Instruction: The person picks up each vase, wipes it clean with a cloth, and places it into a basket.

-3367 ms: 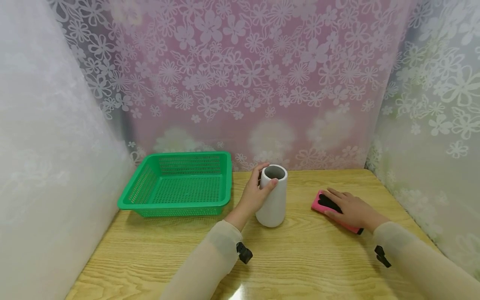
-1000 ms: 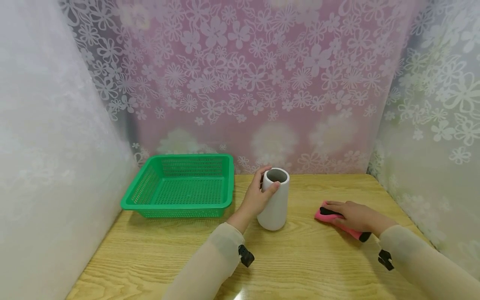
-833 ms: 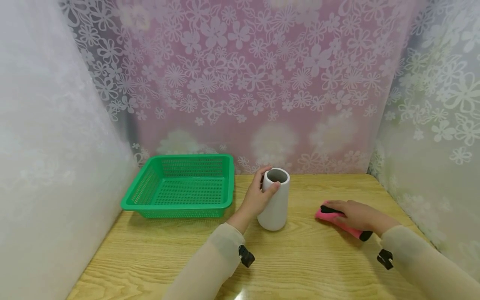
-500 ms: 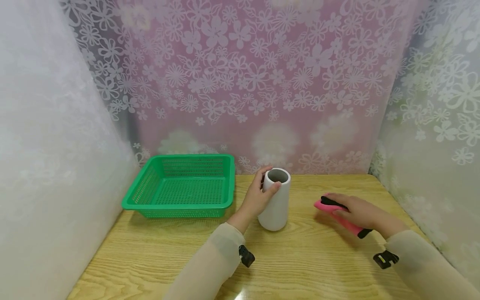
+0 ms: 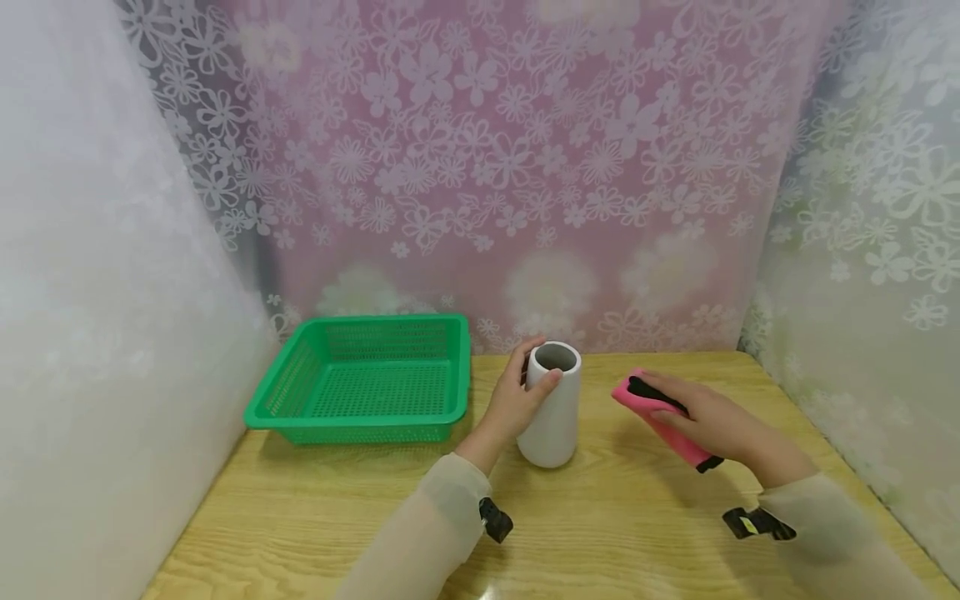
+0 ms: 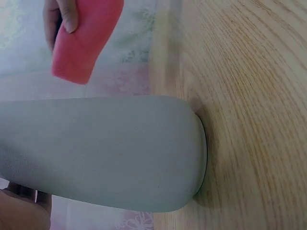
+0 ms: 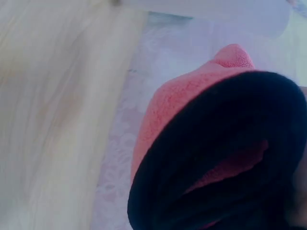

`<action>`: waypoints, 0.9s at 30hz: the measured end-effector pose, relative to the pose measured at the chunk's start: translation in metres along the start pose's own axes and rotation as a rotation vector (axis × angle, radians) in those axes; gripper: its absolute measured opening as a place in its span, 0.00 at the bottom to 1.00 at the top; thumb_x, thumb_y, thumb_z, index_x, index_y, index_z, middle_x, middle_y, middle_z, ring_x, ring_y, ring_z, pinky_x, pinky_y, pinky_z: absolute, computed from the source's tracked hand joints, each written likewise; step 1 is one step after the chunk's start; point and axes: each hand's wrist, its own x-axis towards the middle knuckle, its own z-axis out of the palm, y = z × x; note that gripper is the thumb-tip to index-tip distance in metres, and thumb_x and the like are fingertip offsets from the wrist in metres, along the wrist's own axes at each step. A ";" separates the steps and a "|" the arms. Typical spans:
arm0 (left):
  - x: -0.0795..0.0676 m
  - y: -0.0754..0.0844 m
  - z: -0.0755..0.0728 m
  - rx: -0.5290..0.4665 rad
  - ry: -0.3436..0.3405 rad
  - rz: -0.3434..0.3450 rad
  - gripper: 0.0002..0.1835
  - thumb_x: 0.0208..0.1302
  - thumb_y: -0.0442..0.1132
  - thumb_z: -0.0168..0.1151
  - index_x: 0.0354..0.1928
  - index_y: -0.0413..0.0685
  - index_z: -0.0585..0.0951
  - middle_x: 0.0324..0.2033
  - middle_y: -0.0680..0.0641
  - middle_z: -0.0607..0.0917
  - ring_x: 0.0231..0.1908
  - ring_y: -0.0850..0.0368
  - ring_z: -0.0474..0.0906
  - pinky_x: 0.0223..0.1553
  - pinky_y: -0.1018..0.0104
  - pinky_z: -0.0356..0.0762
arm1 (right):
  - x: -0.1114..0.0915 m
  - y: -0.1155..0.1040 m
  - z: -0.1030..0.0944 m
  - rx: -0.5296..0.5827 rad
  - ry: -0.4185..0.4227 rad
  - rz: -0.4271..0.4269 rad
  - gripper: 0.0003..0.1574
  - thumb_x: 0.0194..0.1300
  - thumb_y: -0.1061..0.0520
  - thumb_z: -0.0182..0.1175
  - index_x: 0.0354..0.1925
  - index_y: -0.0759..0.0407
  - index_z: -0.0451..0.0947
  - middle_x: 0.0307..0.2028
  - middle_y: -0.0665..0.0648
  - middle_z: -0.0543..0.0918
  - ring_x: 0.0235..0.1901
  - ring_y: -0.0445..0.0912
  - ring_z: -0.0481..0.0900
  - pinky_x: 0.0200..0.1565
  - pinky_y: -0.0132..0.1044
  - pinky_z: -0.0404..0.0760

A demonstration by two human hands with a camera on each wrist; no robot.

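Note:
A white vase point(image 5: 551, 421) stands upright on the table in the head view. My left hand point(image 5: 512, 400) grips it near the rim, thumb in front and fingers around the left and back. In the left wrist view the vase point(image 6: 105, 153) lies across the picture, its base on the wood. To its right, my right hand point(image 5: 712, 421) holds a folded pink cloth point(image 5: 667, 429) with black edging above the table. The cloth point(image 7: 182, 98) fills much of the right wrist view, showing its folded black edge. Part of the cloth is hidden under the fingers.
A green plastic basket point(image 5: 356, 421) with perforated walls stands on the left of the wooden table point(image 5: 585, 533). A pink flowered curtain point(image 5: 487, 192) closes off the back, and pale sheets hang at both sides.
My right hand has picked the pink cloth up off the table and brought it left toward the vase. My left hand keeps its hold on the vase.

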 end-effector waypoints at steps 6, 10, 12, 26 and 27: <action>0.000 -0.001 0.003 0.008 0.003 0.010 0.35 0.67 0.62 0.62 0.73 0.68 0.64 0.60 0.50 0.76 0.56 0.52 0.76 0.55 0.52 0.77 | 0.003 -0.015 0.001 0.040 0.082 -0.008 0.40 0.75 0.47 0.56 0.78 0.49 0.55 0.70 0.67 0.66 0.49 0.56 0.76 0.44 0.50 0.76; 0.001 -0.003 0.003 0.012 0.014 0.006 0.35 0.67 0.61 0.63 0.73 0.66 0.65 0.61 0.50 0.76 0.57 0.52 0.76 0.56 0.51 0.76 | 0.010 -0.028 0.008 0.045 0.218 -0.026 0.42 0.74 0.51 0.58 0.79 0.47 0.53 0.69 0.69 0.67 0.47 0.59 0.78 0.41 0.53 0.77; 0.002 -0.003 0.002 0.015 0.016 0.007 0.36 0.67 0.61 0.63 0.73 0.64 0.65 0.61 0.50 0.76 0.57 0.51 0.75 0.57 0.50 0.76 | 0.014 -0.035 0.012 0.067 0.304 -0.025 0.43 0.74 0.53 0.59 0.79 0.46 0.53 0.69 0.70 0.66 0.50 0.62 0.77 0.43 0.57 0.77; 0.002 -0.002 0.000 0.015 0.027 -0.008 0.36 0.67 0.59 0.64 0.73 0.62 0.65 0.62 0.50 0.76 0.60 0.50 0.74 0.59 0.49 0.74 | 0.044 -0.073 0.038 0.262 0.727 -0.107 0.49 0.66 0.69 0.62 0.79 0.52 0.54 0.73 0.63 0.62 0.63 0.64 0.69 0.52 0.67 0.74; 0.001 -0.003 0.000 0.016 0.029 -0.013 0.36 0.67 0.59 0.64 0.73 0.62 0.65 0.63 0.51 0.75 0.60 0.50 0.74 0.59 0.48 0.74 | 0.046 -0.075 0.041 0.256 0.746 -0.125 0.50 0.65 0.70 0.62 0.78 0.53 0.54 0.73 0.63 0.62 0.64 0.63 0.68 0.54 0.65 0.74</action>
